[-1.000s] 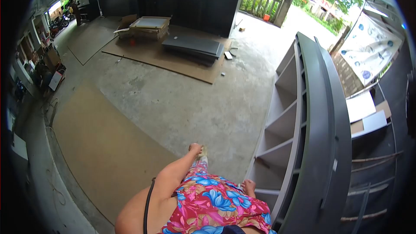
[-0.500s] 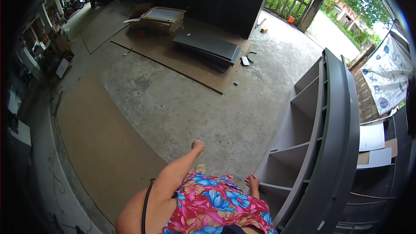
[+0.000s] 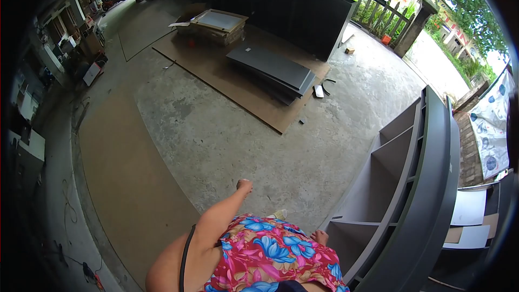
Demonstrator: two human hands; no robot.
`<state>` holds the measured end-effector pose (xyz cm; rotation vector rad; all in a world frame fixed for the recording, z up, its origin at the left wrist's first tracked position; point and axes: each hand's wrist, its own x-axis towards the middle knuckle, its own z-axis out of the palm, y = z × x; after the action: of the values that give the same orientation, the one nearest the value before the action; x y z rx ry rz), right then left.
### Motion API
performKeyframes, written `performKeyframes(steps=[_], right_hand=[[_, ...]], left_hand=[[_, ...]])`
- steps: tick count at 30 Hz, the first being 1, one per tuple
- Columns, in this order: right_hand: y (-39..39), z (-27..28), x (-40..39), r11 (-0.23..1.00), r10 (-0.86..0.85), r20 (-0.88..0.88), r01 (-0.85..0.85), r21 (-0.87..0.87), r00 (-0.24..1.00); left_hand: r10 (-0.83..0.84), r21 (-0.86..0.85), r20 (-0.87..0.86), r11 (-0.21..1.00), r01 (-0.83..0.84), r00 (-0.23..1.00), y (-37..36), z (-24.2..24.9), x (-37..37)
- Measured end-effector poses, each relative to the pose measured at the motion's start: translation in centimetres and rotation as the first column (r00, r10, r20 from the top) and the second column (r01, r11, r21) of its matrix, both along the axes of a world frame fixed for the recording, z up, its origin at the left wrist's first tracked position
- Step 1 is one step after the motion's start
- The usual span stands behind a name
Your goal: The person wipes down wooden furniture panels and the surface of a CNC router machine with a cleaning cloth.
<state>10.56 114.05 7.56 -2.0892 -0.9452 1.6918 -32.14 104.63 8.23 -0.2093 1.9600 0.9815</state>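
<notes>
My left hand (image 3: 245,186) is out in front of me over the concrete floor, its fingers curled into a fist with nothing visible in it. My right hand (image 3: 320,237) hangs low beside my flowered top (image 3: 275,246). Its fingers are loosely bent and a little apart, with no object showing in them. Nearest to that hand is a cabinet frame (image 3: 359,224) with pale grey compartments and a dark grey side, standing on my right. I cannot see the hand touching it.
Dark grey panels (image 3: 270,67) lie stacked on a brown board (image 3: 216,81) ahead. Behind them stands a large black cabinet (image 3: 281,11). A framed panel (image 3: 219,20) rests on a low pile. Another brown sheet (image 3: 124,173) covers the floor at left. Small items, including a white one (image 3: 319,91), lie near the stack.
My view has shifted left and up slightly, and a foot shows further right. My right hand has dropped lower, its fingers less spread. The left hand stays in a fist.
</notes>
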Motion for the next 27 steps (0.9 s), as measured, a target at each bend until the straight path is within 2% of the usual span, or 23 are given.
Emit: performKeyframes(steps=[5, 8, 14, 17, 20, 22, 25, 27], right_hand=[[6.9, 1.6, -1.4, 0.972, 0.232, 0.027, -0.232, 0.018, 0.972], [9.1, 1.4, -2.3, 0.964, 0.260, 0.053, -0.263, 0.050, 0.964], [9.2, 1.8, -3.3, 0.975, 0.222, 0.040, -0.222, 0.009, 0.974], [7.5, -0.7, -2.1, 0.994, 0.106, 0.006, -0.106, 0.011, 0.994], [6.4, 4.4, -4.2, 0.989, 0.141, 0.171, -0.148, 0.027, 0.975], [6.3, 5.2, -5.0, 0.992, 0.119, 0.160, -0.125, 0.027, 0.980], [6.9, 6.9, -7.5, 0.996, 0.080, 0.211, -0.088, 0.031, 0.974], [6.9, 5.0, -8.1, 0.999, -0.039, 0.162, 0.033, 0.043, 0.986]], left_hand=[[-0.008, 0.070, -0.039, 0.997, 0.010, 0.999, 6.5, 2.5, 1.8], [-0.021, 0.074, -0.027, 0.997, 0.023, 0.999, 8.2, 2.5, 2.3], [-0.005, 0.083, 0.006, 0.997, 0.005, 1.000, 11.1, -1.1, 0.3], [-0.005, 0.079, 0.042, 0.997, 0.001, 0.999, 12.9, -1.8, -1.2], [-0.060, 0.061, 0.072, 0.997, 0.055, 0.996, 15.7, -1.9, -3.4], [-0.127, 0.053, 0.044, 0.991, 0.124, 0.991, 17.9, -0.9, -5.4], [-0.130, 0.082, 0.050, 0.989, 0.125, 0.990, 21.0, -0.8, -8.2], [-0.145, 0.141, 0.053, 0.980, 0.137, 0.988, 22.3, -1.6, -9.7]])
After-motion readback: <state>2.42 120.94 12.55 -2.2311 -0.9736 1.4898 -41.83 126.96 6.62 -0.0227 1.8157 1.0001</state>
